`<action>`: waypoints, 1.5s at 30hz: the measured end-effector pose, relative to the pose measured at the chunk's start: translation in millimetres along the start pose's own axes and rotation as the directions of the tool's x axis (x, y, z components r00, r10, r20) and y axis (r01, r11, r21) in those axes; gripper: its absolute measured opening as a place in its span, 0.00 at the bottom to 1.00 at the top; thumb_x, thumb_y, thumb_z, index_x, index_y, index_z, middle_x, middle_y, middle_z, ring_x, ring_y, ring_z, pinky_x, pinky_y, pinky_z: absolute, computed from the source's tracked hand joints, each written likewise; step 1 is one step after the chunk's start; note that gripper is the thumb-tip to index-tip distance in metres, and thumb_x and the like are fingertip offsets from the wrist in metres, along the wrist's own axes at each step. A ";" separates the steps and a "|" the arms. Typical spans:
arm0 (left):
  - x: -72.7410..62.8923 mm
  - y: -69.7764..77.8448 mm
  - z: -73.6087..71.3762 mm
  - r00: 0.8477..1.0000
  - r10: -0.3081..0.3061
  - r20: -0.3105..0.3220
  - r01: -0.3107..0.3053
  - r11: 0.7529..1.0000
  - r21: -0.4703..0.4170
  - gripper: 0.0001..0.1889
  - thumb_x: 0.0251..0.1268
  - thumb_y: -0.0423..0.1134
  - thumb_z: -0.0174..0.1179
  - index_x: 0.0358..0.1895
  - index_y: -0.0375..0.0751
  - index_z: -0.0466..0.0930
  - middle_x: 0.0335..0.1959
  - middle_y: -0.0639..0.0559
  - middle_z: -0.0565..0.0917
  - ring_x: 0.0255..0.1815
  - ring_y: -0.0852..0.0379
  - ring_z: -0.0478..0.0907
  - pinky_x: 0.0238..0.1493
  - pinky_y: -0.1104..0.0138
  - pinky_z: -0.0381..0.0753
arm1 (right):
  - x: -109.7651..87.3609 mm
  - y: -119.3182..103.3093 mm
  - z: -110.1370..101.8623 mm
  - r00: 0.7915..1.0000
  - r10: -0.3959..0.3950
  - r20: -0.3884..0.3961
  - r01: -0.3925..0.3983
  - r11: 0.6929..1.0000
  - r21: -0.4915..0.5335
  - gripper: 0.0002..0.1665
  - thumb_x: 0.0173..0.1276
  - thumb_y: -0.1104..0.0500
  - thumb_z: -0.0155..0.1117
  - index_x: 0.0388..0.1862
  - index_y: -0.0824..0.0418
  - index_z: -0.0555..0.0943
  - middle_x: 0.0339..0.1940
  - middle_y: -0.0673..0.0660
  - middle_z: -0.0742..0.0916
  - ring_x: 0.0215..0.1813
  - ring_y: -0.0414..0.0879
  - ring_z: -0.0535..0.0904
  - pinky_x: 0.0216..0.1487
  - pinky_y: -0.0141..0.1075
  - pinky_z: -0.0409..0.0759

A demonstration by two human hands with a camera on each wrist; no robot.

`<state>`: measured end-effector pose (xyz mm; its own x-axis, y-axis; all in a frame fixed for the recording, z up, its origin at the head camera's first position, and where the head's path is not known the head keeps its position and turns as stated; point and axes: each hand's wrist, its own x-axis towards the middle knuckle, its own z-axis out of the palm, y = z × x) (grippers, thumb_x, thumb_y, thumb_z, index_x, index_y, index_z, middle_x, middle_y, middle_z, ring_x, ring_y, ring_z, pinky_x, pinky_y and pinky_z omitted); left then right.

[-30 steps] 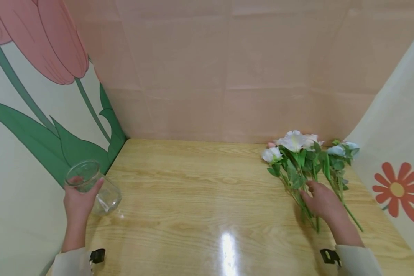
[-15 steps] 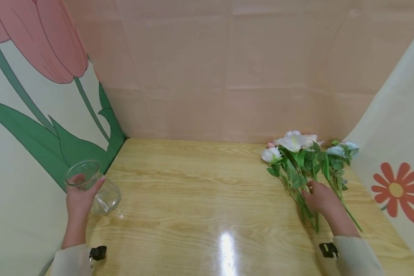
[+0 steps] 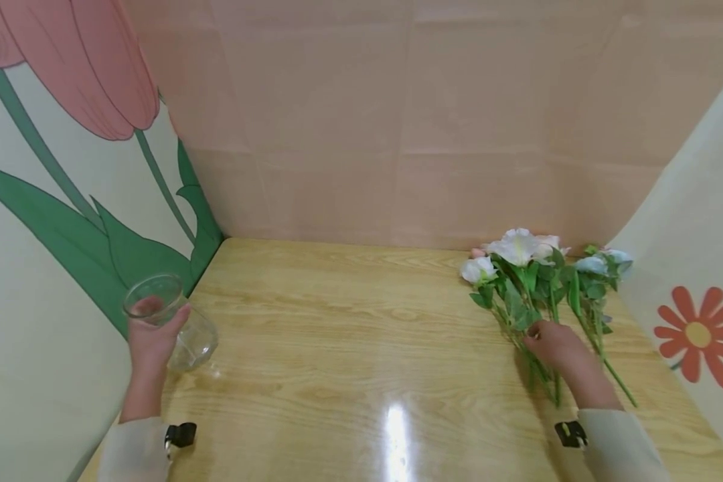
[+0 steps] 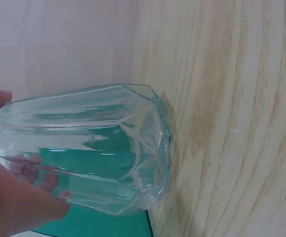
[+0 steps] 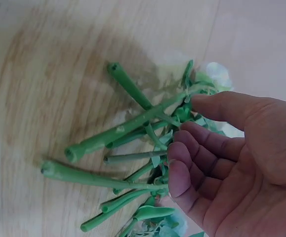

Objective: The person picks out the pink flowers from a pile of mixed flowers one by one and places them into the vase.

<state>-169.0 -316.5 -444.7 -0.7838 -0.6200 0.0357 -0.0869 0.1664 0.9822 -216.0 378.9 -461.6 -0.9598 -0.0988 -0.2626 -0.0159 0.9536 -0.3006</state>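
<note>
Left hand (image 3: pixel 150 345) grips glass vase (image 4: pixel 143 143); right hand (image 3: pixel 557 345) at flower stems (image 5: pixel 113 133)

The left clasps the vase's rim inside and out. The right curls (whether pinching a stem, I cannot tell). The vase is at the table (image 3: pixel 337 321)'s left; white and blue blooms (image 3: pixel 517 248) lie right, near the backdrop (image 3: pixel 367 120).

Head cam looks forward and down over the table (image 3: pixel 337 321) from its near side. Wrist cams sit way closer: left faces the glass jar (image 4: pixel 83 133) at the table's left, right faces flower stems (image 5: pixel 103 138) at its right, both in head view too.
</note>
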 end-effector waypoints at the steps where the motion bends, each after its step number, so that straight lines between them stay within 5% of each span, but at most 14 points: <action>1: -0.5 0.1 0.6 1.000 -0.005 0.000 0.005 1.000 0.000 0.26 0.60 0.38 0.72 0.55 0.53 0.66 0.50 0.66 0.68 0.57 0.64 0.66 0.67 0.63 0.68 | 0.2 -1.3 0.9 1.000 -0.006 0.005 0.006 1.000 -0.009 0.26 0.76 0.53 0.58 0.54 0.78 0.77 0.49 0.76 0.83 0.47 0.70 0.81 0.42 0.57 0.80; 4: -2.0 0.1 2.5 1.000 -0.014 0.004 0.014 1.000 0.010 0.26 0.60 0.39 0.72 0.55 0.55 0.66 0.50 0.66 0.68 0.56 0.65 0.66 0.64 0.65 0.69 | 1.2 -5.1 3.1 1.000 -0.017 0.017 0.017 1.000 -0.026 0.24 0.74 0.53 0.61 0.50 0.77 0.78 0.45 0.74 0.84 0.44 0.67 0.81 0.41 0.56 0.81; 6: -3.1 0.5 4.1 1.000 -0.012 0.007 0.012 1.000 0.010 0.26 0.60 0.39 0.72 0.54 0.55 0.66 0.51 0.65 0.68 0.58 0.63 0.66 0.64 0.64 0.69 | 1.7 -6.8 6.5 1.000 -0.017 0.022 0.018 1.000 -0.018 0.18 0.74 0.55 0.61 0.35 0.71 0.79 0.30 0.65 0.83 0.31 0.58 0.79 0.32 0.49 0.79; 11: -6.4 3.3 8.1 1.000 0.000 0.009 0.000 0.999 0.038 0.26 0.61 0.39 0.72 0.56 0.51 0.66 0.52 0.62 0.69 0.61 0.58 0.66 0.67 0.61 0.69 | 3.5 -8.1 14.1 0.999 -0.012 0.048 0.012 1.000 0.015 0.23 0.76 0.58 0.57 0.18 0.52 0.64 0.15 0.46 0.60 0.20 0.42 0.55 0.24 0.37 0.58; 17: -8.6 4.9 11.8 1.000 0.009 0.020 -0.010 0.999 0.037 0.27 0.61 0.39 0.71 0.58 0.47 0.66 0.53 0.60 0.70 0.62 0.56 0.67 0.67 0.61 0.68 | 3.6 -10.4 15.8 1.000 -0.011 0.022 0.011 1.000 -0.012 0.27 0.75 0.59 0.53 0.16 0.49 0.57 0.14 0.46 0.58 0.20 0.42 0.52 0.24 0.37 0.55; 30: -13.0 5.7 15.9 0.999 0.028 0.040 -0.031 0.997 0.070 0.31 0.62 0.38 0.70 0.63 0.37 0.64 0.57 0.54 0.71 0.61 0.56 0.67 0.66 0.60 0.69 | 4.5 -49.2 4.8 0.996 -0.040 -0.074 0.040 0.999 -0.006 0.23 0.72 0.58 0.50 0.16 0.51 0.59 0.13 0.47 0.60 0.19 0.43 0.53 0.23 0.36 0.55; 38: -19.1 6.4 19.2 0.997 0.048 0.063 -0.054 0.995 0.089 0.32 0.62 0.38 0.70 0.64 0.34 0.63 0.56 0.52 0.71 0.57 0.60 0.67 0.61 0.63 0.69 | 24.5 -66.7 10.9 0.995 -0.077 -0.070 0.076 0.997 -0.011 0.18 0.75 0.57 0.53 0.22 0.58 0.75 0.18 0.51 0.75 0.23 0.45 0.68 0.26 0.38 0.66; 45: -22.8 5.2 19.7 0.995 0.063 0.079 -0.070 0.994 0.085 0.33 0.62 0.35 0.68 0.66 0.32 0.62 0.61 0.44 0.72 0.56 0.61 0.67 0.62 0.63 0.69 | 33.9 -90.0 20.0 0.991 -0.096 -0.093 0.097 0.995 0.006 0.26 0.73 0.59 0.53 0.13 0.50 0.61 0.12 0.46 0.63 0.18 0.43 0.57 0.23 0.36 0.59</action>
<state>-163.7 -286.5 -444.0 -0.8339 -0.5456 0.0833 -0.0836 0.2740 0.9581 -241.5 284.0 -461.8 -0.9756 -0.1634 -0.1464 -0.1076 0.9379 -0.3298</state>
